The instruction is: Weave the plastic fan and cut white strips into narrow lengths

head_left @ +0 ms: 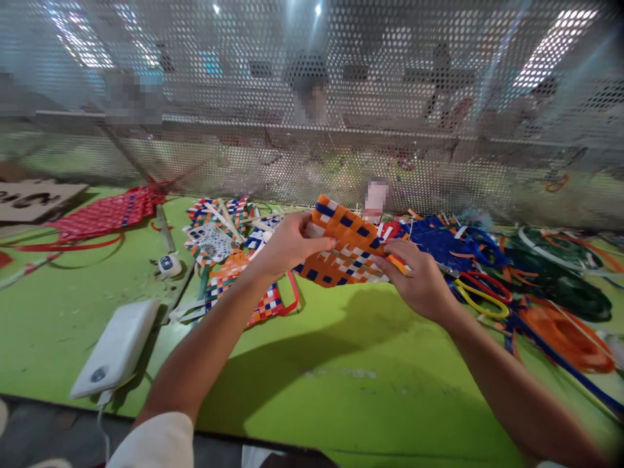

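Observation:
A woven piece of orange, blue and white strips (344, 244) is held up tilted above the table, between both hands. My left hand (287, 244) pinches its left edge, thumb on the near face. At the right edge, my right hand (414, 276) is closed on the same piece, with a short orange strip end showing by its fingers. Behind and below my left forearm lie other woven pieces (266, 309) in mixed colours. Scissors with red and yellow handles (482, 296) rest just right of my right hand.
A white power bank (117, 348) with a cable lies at the left on the green table (361, 390). Coiled green strips (560, 279) and an orange coil (568, 335) sit at right. Red woven work (104, 214) is at far left. A perforated metal screen (253, 84) stands behind.

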Motion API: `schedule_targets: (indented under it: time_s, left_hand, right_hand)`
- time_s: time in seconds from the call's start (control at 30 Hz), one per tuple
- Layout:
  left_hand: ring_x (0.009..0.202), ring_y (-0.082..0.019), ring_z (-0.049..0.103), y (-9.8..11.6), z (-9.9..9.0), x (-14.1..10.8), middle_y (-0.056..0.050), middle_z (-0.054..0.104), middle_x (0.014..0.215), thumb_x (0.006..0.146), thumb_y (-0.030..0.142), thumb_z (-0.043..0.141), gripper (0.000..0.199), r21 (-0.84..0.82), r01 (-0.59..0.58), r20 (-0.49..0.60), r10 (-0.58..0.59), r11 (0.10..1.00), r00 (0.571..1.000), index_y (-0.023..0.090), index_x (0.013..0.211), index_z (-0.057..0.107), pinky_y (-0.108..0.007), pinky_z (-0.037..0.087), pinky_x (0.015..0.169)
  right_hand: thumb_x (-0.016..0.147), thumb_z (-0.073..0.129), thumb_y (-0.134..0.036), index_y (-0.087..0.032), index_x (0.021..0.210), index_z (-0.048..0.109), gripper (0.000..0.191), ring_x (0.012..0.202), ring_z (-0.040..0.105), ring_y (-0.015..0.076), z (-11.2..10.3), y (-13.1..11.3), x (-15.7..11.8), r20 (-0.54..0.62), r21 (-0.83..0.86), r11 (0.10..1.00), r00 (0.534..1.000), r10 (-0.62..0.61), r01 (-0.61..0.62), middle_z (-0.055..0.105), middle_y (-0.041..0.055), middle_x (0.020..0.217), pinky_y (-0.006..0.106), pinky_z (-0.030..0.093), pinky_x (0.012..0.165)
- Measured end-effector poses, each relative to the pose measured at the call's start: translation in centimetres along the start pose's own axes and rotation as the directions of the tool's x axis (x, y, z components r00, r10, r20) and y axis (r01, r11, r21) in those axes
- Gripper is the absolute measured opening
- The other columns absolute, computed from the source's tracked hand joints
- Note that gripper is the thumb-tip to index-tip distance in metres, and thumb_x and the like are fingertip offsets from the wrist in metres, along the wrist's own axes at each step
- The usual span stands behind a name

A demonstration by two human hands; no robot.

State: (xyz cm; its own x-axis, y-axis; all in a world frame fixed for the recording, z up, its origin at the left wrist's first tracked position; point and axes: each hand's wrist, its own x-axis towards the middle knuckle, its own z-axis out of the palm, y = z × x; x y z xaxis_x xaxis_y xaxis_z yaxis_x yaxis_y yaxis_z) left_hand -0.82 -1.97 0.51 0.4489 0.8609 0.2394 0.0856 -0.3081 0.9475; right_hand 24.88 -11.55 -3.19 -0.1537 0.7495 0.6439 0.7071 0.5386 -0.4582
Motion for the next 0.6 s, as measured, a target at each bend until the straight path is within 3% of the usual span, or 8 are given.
schedule_targets:
  time_s: [0.2, 0.37, 0.47, 0.53, 0.6]
  left_hand:
    - [0.054, -0.010, 0.042, -0.9, 0.2, 0.0, 0.005, 0.046, 0.062, 0.078, 0.033, 0.087, 0.025, 0.101, -0.021, -0.051, 0.026, 0.995, 0.998, 0.019, 0.079, 0.066, -0.024, 0.029, 0.051]
    - [0.055, -0.010, 0.036, -1.3, 0.3, 0.1, 0.006, 0.039, 0.063, 0.085, 0.033, 0.083, 0.025, 0.130, -0.030, -0.029, 0.034, 0.991, 0.999, 0.019, 0.080, 0.063, -0.027, 0.024, 0.053]
    - [0.063, -0.013, 0.048, -1.4, 0.6, 0.3, 0.003, 0.050, 0.070, 0.085, 0.037, 0.086, 0.027, 0.137, -0.067, -0.044, 0.074, 0.988, 0.996, 0.020, 0.092, 0.065, -0.028, 0.035, 0.057]
    - [0.085, -0.020, 0.064, -1.5, 1.1, 0.4, -0.002, 0.064, 0.091, 0.080, 0.042, 0.093, 0.043, 0.148, -0.154, -0.154, 0.176, 0.977, 0.972, 0.023, 0.107, 0.065, -0.030, 0.049, 0.069]
    - [0.113, -0.026, 0.066, -1.4, 1.9, 0.2, -0.008, 0.068, 0.116, 0.074, 0.049, 0.098, 0.063, 0.150, -0.221, -0.292, 0.257, 0.964, 0.921, 0.025, 0.119, 0.062, -0.034, 0.056, 0.086]
  right_hand:
    - [0.104, 0.070, -0.035, -0.022, 0.099, 0.074, 0.014, 0.096, 0.076, 0.0284, 0.5, 0.1, -0.3, -0.030, -0.003, 1.000, 0.999, 0.029, -0.029, 0.080, 0.0094, 0.101, 0.044, 0.060, 0.089]
    - [0.102, 0.071, -0.039, -0.022, 0.102, 0.077, 0.018, 0.097, 0.078, 0.0297, 0.8, 0.3, -0.3, -0.054, -0.017, 0.998, 0.997, 0.054, -0.055, 0.082, 0.0106, 0.104, 0.045, 0.062, 0.089]
    - [0.102, 0.070, -0.036, -0.024, 0.098, 0.078, 0.015, 0.089, 0.077, 0.0275, 0.7, 0.0, -0.1, -0.106, -0.055, 0.998, 0.994, 0.023, -0.029, 0.082, 0.0079, 0.097, 0.044, 0.062, 0.085]
    - [0.102, 0.069, -0.032, -0.026, 0.099, 0.080, 0.013, 0.086, 0.076, 0.0268, 0.5, -0.1, -0.2, -0.200, -0.155, 0.988, 0.979, -0.041, 0.010, 0.081, 0.0063, 0.092, 0.047, 0.061, 0.088]
    - [0.102, 0.070, -0.029, -0.030, 0.106, 0.083, 0.013, 0.089, 0.076, 0.0274, 0.2, 0.1, -0.4, -0.276, -0.305, 0.952, 0.954, -0.113, 0.025, 0.082, 0.0050, 0.091, 0.053, 0.058, 0.099]
